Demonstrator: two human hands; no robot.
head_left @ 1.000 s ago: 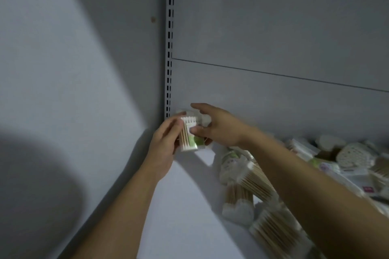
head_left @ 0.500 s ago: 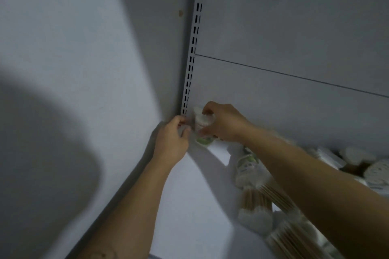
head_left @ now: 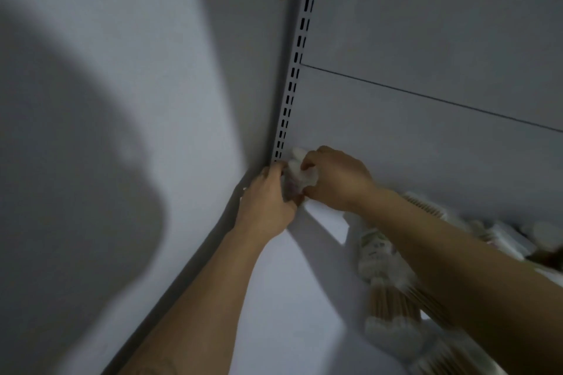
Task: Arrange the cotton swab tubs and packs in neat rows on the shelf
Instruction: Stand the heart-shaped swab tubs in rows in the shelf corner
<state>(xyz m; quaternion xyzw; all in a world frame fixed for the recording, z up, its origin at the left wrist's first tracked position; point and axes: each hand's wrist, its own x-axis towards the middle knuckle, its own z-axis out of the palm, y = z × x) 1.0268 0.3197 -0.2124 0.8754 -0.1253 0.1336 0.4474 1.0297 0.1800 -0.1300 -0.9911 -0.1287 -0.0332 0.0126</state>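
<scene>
"Cotton swab pack point(head_left: 300, 176), where is it?"
"Way back in the corner of the shelf point(head_left: 292, 283), right by the bottom of the rail with holes point(head_left: 294, 82). It looks blurry, so I cannot read it."
"Who has it?"
"Both hands. The right hand point(head_left: 338, 181) curls its fingers over the top and squeezes it. The left hand point(head_left: 268, 207) grips the left side."
"Does it touch the back wall point(head_left: 426, 137)?"
"I cannot tell. The hands hide that."
"What else is on the shelf?"
"A messy pile of swab packs point(head_left: 393, 295) lies on the right, under the right arm, apart from the corner."
</scene>
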